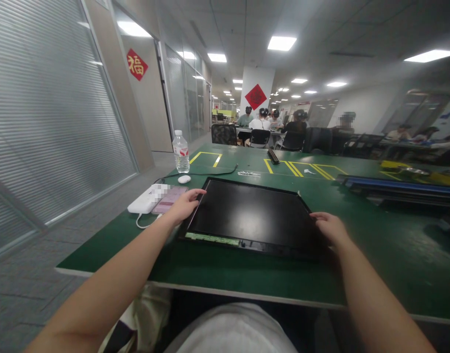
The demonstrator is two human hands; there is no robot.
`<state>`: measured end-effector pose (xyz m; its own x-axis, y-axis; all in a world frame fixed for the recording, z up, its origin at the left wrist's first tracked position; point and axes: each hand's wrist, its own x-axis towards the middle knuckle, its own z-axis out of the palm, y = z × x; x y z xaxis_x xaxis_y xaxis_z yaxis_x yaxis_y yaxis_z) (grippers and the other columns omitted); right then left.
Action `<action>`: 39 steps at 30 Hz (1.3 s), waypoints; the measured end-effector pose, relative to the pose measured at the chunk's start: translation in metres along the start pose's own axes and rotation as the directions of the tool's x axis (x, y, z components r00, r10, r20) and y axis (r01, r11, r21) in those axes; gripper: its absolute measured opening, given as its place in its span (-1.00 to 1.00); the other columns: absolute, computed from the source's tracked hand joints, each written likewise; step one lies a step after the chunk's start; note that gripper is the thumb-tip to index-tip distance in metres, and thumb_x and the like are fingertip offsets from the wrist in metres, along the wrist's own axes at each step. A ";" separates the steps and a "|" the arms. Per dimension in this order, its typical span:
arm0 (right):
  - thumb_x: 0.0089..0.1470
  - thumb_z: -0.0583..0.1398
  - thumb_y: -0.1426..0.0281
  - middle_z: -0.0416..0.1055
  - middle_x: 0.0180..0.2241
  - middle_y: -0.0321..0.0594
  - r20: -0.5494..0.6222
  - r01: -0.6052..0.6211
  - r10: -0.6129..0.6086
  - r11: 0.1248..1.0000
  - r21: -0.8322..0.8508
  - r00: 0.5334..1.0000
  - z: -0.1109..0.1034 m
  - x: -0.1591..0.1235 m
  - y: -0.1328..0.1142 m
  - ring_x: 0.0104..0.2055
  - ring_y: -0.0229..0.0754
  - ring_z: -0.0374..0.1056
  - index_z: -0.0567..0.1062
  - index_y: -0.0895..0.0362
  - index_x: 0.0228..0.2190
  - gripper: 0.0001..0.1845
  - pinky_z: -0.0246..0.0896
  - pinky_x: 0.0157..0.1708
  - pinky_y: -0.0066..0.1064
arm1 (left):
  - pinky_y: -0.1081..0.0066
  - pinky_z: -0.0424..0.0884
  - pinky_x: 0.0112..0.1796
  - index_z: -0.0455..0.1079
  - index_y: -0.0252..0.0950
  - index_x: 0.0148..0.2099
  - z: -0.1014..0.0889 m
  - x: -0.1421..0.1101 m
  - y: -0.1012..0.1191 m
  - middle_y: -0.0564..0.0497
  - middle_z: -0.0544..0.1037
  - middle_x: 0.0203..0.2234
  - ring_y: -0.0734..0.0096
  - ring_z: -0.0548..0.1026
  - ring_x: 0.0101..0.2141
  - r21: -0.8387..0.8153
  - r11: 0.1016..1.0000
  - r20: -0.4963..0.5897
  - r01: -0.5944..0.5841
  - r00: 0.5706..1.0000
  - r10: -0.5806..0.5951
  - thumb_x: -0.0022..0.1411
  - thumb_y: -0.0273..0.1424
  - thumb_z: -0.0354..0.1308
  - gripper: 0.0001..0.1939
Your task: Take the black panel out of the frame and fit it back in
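Observation:
A black flat display panel [252, 208] lies face up on the green table, its bare green circuit strip [212, 239] along the near edge. My left hand [188, 203] is closed at the panel's left edge, fingertips on the frame. At the opposite edge, my right hand [331, 228] grips the side with its fingers over the rim; its thumb is hidden. Beside my left hand lie a phone [169, 200] and a white power bank [145, 200] with a white cable.
A water bottle [181, 153] stands at the left, near a white oval case [184, 179] and a black cable [213, 173]. Long dark bars with blue [401, 189] lie at the right. A dark ridged strip [273, 156] rests farther back. People sit at tables beyond.

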<state>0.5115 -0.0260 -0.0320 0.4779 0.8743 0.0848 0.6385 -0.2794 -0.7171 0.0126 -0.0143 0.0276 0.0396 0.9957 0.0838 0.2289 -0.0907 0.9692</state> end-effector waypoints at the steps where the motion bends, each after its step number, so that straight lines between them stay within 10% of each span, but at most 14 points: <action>1: -0.21 0.16 0.51 0.59 -0.34 -0.17 0.002 -0.008 0.008 1.000 -0.008 1.000 -0.001 -0.001 -0.001 -0.40 -0.17 0.43 0.66 0.07 -0.19 -0.51 0.24 -0.43 -0.44 | 0.32 0.56 -0.24 0.47 -0.23 -0.01 0.002 -0.001 0.002 -0.08 0.59 0.01 0.19 0.62 -0.16 -0.086 0.996 -0.016 0.021 1.000 -0.023 -0.03 -0.58 0.13 -0.52; 10: -0.18 0.14 0.54 0.60 -0.24 -0.14 0.002 -0.024 0.024 0.996 -0.083 1.000 -0.007 -0.010 -0.016 -0.27 -0.10 0.46 0.67 0.09 -0.20 -0.52 0.25 -0.35 -0.40 | 0.32 0.57 -0.27 0.51 -0.25 -0.10 0.007 0.002 0.002 -0.08 0.61 -0.03 0.21 0.63 -0.22 -0.320 0.937 -0.138 0.144 0.971 -0.196 -0.07 -0.62 0.28 -0.58; 17: -0.19 0.17 0.54 0.59 -0.27 -0.13 -0.006 0.020 -0.021 0.993 -0.119 1.000 -0.006 -0.005 -0.012 -0.29 -0.09 0.46 0.68 0.07 -0.24 -0.56 0.28 -0.31 -0.37 | 0.18 0.57 -0.36 0.48 -0.27 0.11 0.003 0.006 -0.002 -0.05 0.66 -0.44 0.14 0.63 -0.44 -0.453 0.833 0.004 0.318 0.935 -0.355 -0.13 -0.57 0.42 -0.33; 23: -0.15 0.19 0.51 0.59 -0.28 -0.13 0.028 0.002 0.001 0.996 -0.090 1.000 -0.007 -0.004 -0.011 -0.26 -0.07 0.47 0.68 0.06 -0.24 -0.60 0.32 -0.29 -0.36 | 0.24 0.57 -0.37 0.52 -0.33 0.04 0.007 -0.001 0.007 -0.12 0.68 -0.37 0.16 0.64 -0.45 -0.472 0.797 0.175 0.377 0.926 -0.335 -0.09 -0.62 0.34 -0.44; 39: -0.14 0.18 0.50 0.60 -0.27 -0.16 0.034 0.051 -0.047 0.990 -0.135 0.998 -0.003 -0.006 -0.012 -0.30 -0.10 0.46 0.66 0.05 -0.18 -0.55 0.26 -0.34 -0.38 | 0.26 0.54 -0.36 0.56 -0.31 -0.21 0.007 0.001 -0.001 -0.05 0.67 -0.44 0.16 0.63 -0.40 -0.395 0.886 0.067 0.244 0.969 -0.237 -0.20 -0.56 0.37 -0.61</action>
<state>0.5032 -0.0289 -0.0216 0.4271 0.8992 0.0949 0.7374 -0.2856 -0.6122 0.0193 -0.0133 0.0254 0.0494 0.9852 -0.1640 -0.1721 0.1701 0.9703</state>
